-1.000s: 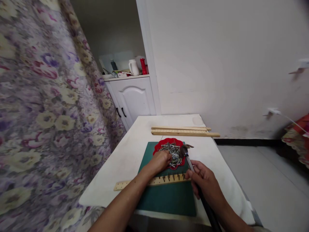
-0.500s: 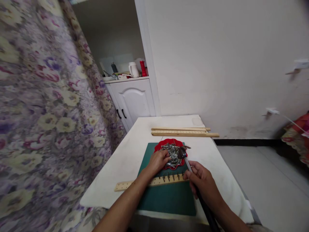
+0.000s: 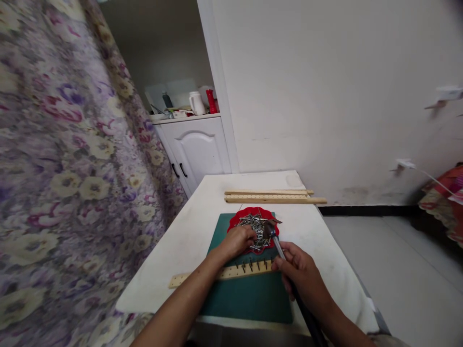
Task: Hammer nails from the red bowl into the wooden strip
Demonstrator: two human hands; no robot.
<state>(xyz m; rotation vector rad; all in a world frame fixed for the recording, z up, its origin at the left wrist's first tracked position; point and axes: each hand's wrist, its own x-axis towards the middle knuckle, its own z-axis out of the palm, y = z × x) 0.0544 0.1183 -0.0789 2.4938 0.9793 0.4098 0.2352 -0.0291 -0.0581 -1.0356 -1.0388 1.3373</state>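
My left hand (image 3: 236,241) rests with its fingers curled on a pile of steel nails (image 3: 256,226) lying on a red scalloped mat (image 3: 241,218). My right hand (image 3: 302,273) grips the handle of a hammer (image 3: 272,233), whose head hangs over the nails. Just in front of both hands a wooden strip (image 3: 202,276) lies across a green cutting mat (image 3: 249,299), with several nails standing upright in it. What my left fingers pinch, if anything, is hidden.
Everything sits on a white table (image 3: 188,241). Two more wooden strips (image 3: 275,196) lie at the table's far side by the wall. A floral curtain (image 3: 65,168) hangs close on the left. A white cabinet (image 3: 195,147) with a jug and bottles stands behind.
My left hand stays on the nail pile and the hammer head has drifted slightly left over it. The view has shifted a little.
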